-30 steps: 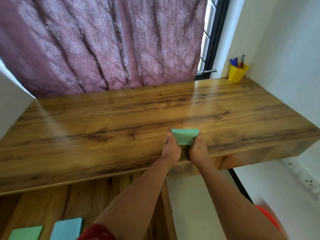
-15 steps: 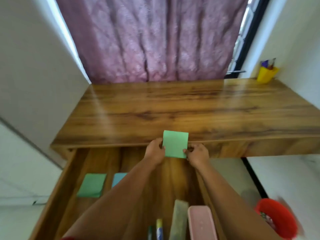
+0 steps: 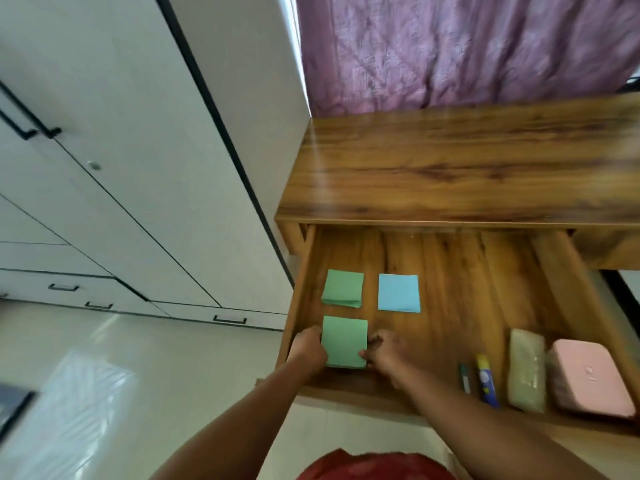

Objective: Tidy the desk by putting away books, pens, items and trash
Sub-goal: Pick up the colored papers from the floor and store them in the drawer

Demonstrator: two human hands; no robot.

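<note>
Both hands, left (image 3: pixel 309 347) and right (image 3: pixel 383 351), pinch green pad (image 3: pixel 344 342) | lowering into drawer (image 3: pixel 464 271) front-left corner | lines up with other pads.

Left hand (image 3: pixel 309 348), right hand (image 3: pixel 384 351) curled, pinching.

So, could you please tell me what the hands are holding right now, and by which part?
A green notepad, held by its two side edges: left hand on the left edge, right hand on the right, low in the open drawer.
</note>
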